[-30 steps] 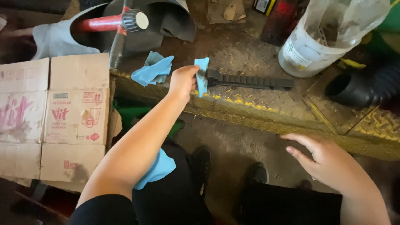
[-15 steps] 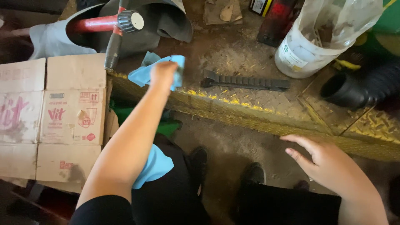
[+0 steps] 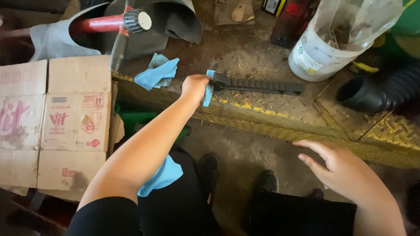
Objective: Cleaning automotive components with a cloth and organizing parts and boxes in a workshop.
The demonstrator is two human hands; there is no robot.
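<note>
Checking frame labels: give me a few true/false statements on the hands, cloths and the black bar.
1. The left hand holds a small blue cloth against the end of the black toothed bar. True.
2. The right hand grips the bar. False: it is open, apart from the bar, holding nothing.
3. A second blue cloth lies on the ledge left of the left hand. True.
4. The bar stands upright. False: it lies flat on the yellow tread-plate ledge.
</note>
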